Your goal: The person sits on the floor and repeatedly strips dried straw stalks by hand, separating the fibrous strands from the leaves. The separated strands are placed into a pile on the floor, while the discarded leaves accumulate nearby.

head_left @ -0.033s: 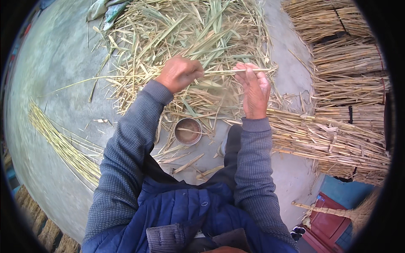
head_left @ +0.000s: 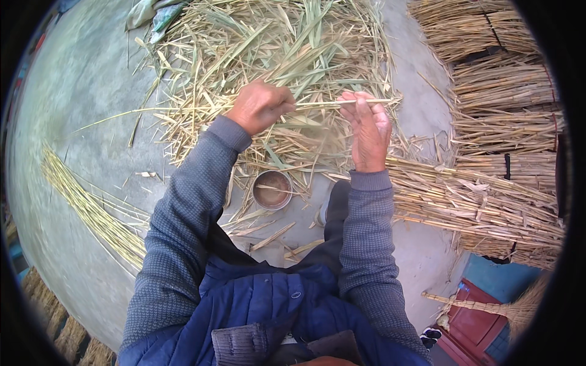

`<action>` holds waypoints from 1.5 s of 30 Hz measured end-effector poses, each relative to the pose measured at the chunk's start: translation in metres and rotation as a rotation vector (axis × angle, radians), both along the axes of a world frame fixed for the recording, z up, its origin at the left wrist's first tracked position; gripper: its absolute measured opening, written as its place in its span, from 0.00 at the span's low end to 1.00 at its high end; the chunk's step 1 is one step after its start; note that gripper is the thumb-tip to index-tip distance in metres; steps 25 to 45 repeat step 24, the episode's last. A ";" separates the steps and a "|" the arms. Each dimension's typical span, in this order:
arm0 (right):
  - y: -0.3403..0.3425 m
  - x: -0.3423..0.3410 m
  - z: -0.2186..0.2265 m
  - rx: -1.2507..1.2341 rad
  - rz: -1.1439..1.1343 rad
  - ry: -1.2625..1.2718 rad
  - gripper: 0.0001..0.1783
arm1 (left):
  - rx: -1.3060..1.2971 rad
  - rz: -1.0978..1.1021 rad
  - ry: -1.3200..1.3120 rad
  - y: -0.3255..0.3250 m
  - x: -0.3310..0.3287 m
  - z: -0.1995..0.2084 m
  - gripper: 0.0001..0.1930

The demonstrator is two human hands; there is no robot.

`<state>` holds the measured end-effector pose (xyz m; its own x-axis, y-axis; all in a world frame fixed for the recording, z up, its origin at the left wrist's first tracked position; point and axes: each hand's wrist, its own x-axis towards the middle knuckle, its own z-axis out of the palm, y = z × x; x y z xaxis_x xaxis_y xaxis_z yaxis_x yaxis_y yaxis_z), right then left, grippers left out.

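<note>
A long, thin pale-yellow reed stalk (head_left: 320, 104) is stretched across in front of me, above a heap of dry husks and leaves (head_left: 305, 46). My left hand (head_left: 259, 107) is closed round it, and its thin end sticks out far to the left. My right hand (head_left: 369, 133) pinches the stalk near its right end between thumb and fingers, palm partly turned up. Loose leaf pieces lie under both hands. A bundle of unstripped dry stalks (head_left: 482, 198) lies to the right of my right forearm.
Slender yellow-green stalks (head_left: 91, 210) lie bunched on the concrete floor at left. A round metal bowl (head_left: 272, 208) stands near my feet. Tied stalk bundles (head_left: 500, 85) are stacked along the right. A straw broom (head_left: 519, 312) and a dark-red board (head_left: 470, 326) are at lower right.
</note>
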<state>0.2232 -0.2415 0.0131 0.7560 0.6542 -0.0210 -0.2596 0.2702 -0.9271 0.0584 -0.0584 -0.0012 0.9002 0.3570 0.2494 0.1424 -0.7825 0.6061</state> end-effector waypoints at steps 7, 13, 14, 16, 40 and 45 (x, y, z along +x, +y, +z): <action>0.001 -0.002 -0.007 -0.034 -0.108 -0.052 0.16 | 0.150 -0.006 -0.088 -0.006 -0.005 0.000 0.07; 0.001 -0.004 -0.014 -0.095 -0.165 0.079 0.17 | 0.417 0.047 -0.168 -0.017 -0.011 0.002 0.03; 0.001 -0.003 -0.014 -0.104 -0.171 0.083 0.17 | 0.444 0.058 -0.144 -0.018 -0.014 0.003 0.05; -0.003 0.002 -0.013 -0.080 -0.213 0.106 0.17 | 0.490 0.080 -0.092 -0.020 -0.023 0.005 0.09; -0.039 0.058 -0.003 0.014 -0.405 0.121 0.14 | 0.563 0.194 0.137 0.008 -0.105 0.017 0.05; -0.039 0.058 -0.003 0.014 -0.405 0.121 0.14 | 0.563 0.194 0.137 0.008 -0.105 0.017 0.05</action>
